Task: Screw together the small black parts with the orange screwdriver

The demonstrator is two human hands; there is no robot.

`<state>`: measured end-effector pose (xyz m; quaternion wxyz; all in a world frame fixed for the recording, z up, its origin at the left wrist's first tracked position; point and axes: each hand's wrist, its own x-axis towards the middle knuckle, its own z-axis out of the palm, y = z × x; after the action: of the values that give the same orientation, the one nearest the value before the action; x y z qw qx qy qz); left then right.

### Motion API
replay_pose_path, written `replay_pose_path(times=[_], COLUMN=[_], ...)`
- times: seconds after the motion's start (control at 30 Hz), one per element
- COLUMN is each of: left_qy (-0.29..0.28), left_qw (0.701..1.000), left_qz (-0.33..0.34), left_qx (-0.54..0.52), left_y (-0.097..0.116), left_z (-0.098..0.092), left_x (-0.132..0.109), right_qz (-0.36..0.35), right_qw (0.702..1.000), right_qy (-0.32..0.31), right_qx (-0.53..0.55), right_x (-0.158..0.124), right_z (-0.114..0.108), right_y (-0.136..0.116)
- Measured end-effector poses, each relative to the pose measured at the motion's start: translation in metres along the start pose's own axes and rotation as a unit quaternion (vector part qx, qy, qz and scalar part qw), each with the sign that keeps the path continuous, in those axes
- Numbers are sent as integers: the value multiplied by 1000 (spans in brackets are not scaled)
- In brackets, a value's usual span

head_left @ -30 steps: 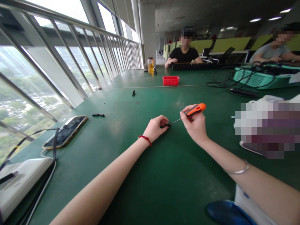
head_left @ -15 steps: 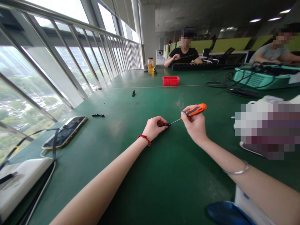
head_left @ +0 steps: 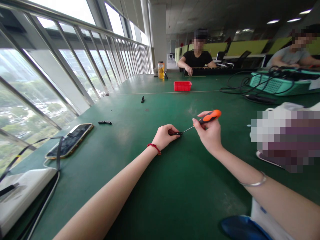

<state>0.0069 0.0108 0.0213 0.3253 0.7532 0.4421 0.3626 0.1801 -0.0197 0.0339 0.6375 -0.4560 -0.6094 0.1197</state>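
My left hand [head_left: 165,136] pinches a small black part [head_left: 177,133] low over the green table [head_left: 140,160]; the fingers hide much of that part. In my right hand [head_left: 209,133] is a screwdriver [head_left: 212,116] with an orange and dark handle, held at a slant. Its thin metal shaft points down and left, and the tip meets the black part's right end. Two other small black pieces, one nearer [head_left: 105,123] and one farther off [head_left: 142,99], lie on the table to the left.
A phone [head_left: 71,141] and a white power strip [head_left: 27,186] with cables lie at left. Farther back are a red bin [head_left: 182,86], a jar [head_left: 161,70] and a teal basket [head_left: 280,83] with black cables. Two people sit across the table.
My left hand stays in place on the black part. The fingers of my right hand have shifted slightly around the screwdriver handle. The person opposite has lowered a hand to the table.
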Motion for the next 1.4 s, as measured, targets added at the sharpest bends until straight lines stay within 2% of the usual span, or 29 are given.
replay_pose_path(times=[0.1, 0.4, 0.63, 0.87, 1.17, 1.4], left_qy=[3, 3, 1, 3, -2, 2], left_qw=[1000, 1000, 1000, 1000, 1000, 1000], left_qz=[3, 7, 3, 14, 10, 14], left_qx=[-1, -15, -13, -4, 1, 3], left_y=[-1, -8, -4, -6, -5, -4], left_z=[0, 1, 1, 1, 1, 1], left_x=[0, 3, 1, 2, 2, 1], right_qz=[0, -40, -1, -55, -8, -16], right_qw=[1000, 998, 1000, 998, 1000, 999], right_qy=[-9, -35, -25, -33, -19, -26], right_qx=[-20, 34, 4, 2, -6, 15], right_x=[0, -1, -2, -2, -1, -2], right_z=[-1, -2, 0, -3, 0, 0], right_y=[-2, 5, 2, -3, -4, -1])
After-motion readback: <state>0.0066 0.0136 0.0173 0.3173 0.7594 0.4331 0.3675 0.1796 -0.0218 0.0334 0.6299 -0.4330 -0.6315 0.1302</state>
